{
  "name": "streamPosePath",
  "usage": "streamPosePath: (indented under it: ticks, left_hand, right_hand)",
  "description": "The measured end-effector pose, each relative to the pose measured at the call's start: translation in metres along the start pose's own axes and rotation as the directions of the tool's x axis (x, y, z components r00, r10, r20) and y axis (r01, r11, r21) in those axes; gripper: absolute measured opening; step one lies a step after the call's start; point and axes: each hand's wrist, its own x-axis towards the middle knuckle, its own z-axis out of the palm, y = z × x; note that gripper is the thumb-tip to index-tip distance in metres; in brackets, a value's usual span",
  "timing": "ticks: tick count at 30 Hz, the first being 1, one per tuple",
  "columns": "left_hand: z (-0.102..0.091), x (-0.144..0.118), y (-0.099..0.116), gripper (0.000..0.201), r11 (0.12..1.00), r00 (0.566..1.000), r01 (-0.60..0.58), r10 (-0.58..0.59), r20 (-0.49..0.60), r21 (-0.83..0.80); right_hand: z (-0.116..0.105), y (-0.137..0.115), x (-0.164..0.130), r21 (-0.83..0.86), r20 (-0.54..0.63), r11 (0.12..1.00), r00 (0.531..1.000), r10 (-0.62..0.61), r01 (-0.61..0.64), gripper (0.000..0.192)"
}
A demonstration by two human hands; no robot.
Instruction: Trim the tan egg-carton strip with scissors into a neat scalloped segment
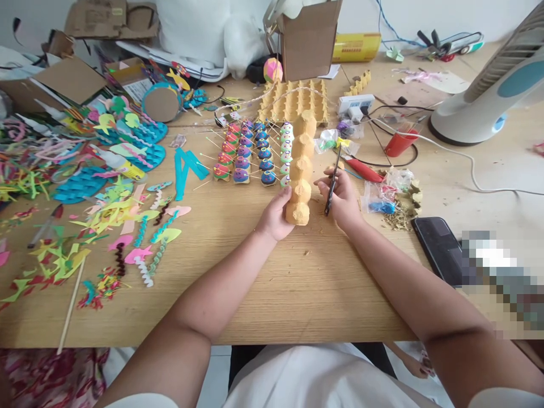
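The egg-carton strip (301,170), lying at table centre toward twelve o'clock, is best kept steadied at its near end by the left hand (277,215) cupped around it while the scissors (332,182), gripped in the right hand (343,199) at three o'clock, are worked close to the cups.

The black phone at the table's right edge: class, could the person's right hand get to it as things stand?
Probably yes: the phone lies uncovered beside the right forearm, but the right hand holds a dark blade-like tool.
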Motion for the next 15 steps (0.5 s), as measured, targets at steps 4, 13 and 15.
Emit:
streamPosePath:
  ticks: [4, 13, 15]
  left_hand:
    - [0.000, 0.000, 0.001, 0.023, 0.999, 0.999, -0.029, 0.030, 0.011, -0.015]
    - [-0.002, 0.001, -0.001, 0.017, 0.974, 0.976, -0.218, 0.218, 0.006, 0.053]
    - [-0.004, 0.002, -0.001, 0.016, 0.964, 0.968, -0.249, 0.252, -0.015, 0.092]
  right_hand:
    - [-0.001, -0.001, -0.005, -0.033, 0.067, 0.999, 0.998, 0.017, -0.014, 0.039]
    - [-0.008, -0.003, -0.009, -0.605, 0.180, 0.730, 0.948, -0.264, 0.318, 0.037]
    - [-0.010, -0.004, -0.008, -0.652, 0.196, 0.677, 0.939, -0.283, 0.340, 0.037]
